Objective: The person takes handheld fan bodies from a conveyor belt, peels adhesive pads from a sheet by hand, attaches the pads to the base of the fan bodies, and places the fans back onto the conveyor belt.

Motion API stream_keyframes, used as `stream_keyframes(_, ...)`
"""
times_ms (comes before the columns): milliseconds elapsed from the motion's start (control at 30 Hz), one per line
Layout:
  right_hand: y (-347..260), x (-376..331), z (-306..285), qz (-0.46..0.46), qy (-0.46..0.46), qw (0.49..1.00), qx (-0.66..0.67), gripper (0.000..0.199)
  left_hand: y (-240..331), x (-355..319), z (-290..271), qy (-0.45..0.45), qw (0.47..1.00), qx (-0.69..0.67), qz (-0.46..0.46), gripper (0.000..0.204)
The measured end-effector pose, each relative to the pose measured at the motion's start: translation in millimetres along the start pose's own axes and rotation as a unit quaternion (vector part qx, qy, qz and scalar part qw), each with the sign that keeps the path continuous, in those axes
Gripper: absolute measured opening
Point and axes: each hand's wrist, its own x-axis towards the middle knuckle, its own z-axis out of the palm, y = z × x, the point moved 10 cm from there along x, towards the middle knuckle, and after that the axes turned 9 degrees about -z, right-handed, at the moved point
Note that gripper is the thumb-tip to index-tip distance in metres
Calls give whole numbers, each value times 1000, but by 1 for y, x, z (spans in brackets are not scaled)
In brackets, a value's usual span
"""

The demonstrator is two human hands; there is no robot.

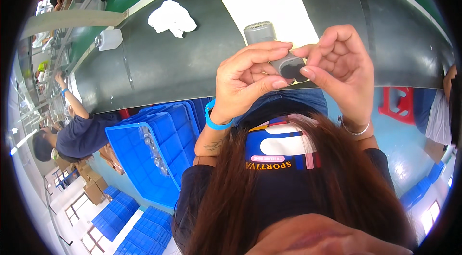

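A small grey rounded part (291, 66) with a shiny black face is held in front of me, above the table's near edge. My left hand (245, 73) grips its left side between thumb and fingers. From the other side my right hand (344, 65) pinches its edge, thumb tip on the black face; whether a thin piece is between those fingertips, I cannot tell. Just beyond my left fingers is a grey cylindrical piece (260, 32) with a slotted grille end, at the pale yellow sheets (274, 2); my fingers hide its lower part.
A crumpled white cloth (172, 18) and a white bottle (109, 39) lie on the dark table (192, 57) to the left. Blue crates (154, 146) stand beside me at lower left. A co-worker (79, 132) sits farther left. A red stool (398, 103) is at right.
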Motion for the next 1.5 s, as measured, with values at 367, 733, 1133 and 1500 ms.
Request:
stream_keyframes(367,-2,1,0,-5,-5,1000,-21,31,0,1,1,5,1000,-11,-12,33)
stream_keyframes(733,-1,0,0,7,-7,1000,-13,33,0,0,0,13,1000,-12,-22,33)
stream_keyframes(1133,0,0,0,11,-4,1000,-12,33,-1,1,-1,17,1000,-5,-23,32)
stream_keyframes(1500,2,-2,-2,23,-1,999,-22,37,-1,0,1,22,1000,-2,-21,31)
